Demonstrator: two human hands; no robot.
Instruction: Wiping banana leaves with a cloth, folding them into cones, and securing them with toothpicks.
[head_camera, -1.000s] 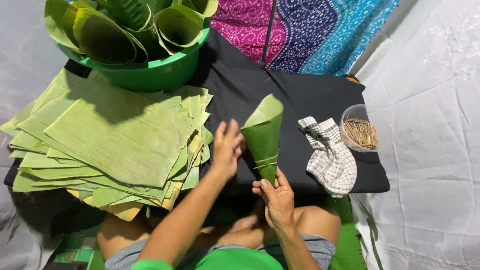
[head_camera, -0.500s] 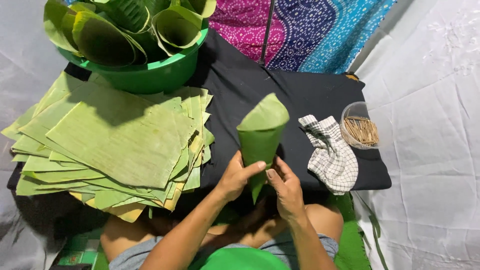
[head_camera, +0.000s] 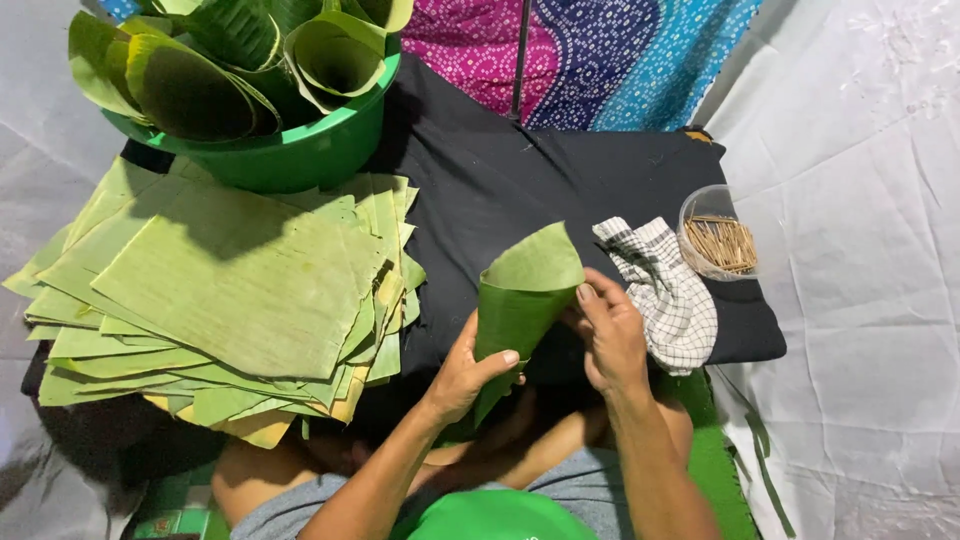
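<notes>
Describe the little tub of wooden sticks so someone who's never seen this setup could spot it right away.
Find the black cloth spread in the middle, then go to its right end. Beside the checked rag sits a small clear round tub of thin tan sticks. It is the only see-through container; the other one is a big green bowl of rolled leaves.

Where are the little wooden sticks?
In the head view, the sticks sit in a clear round tub at the right, on the black cloth, beside the checked cloth.
</notes>
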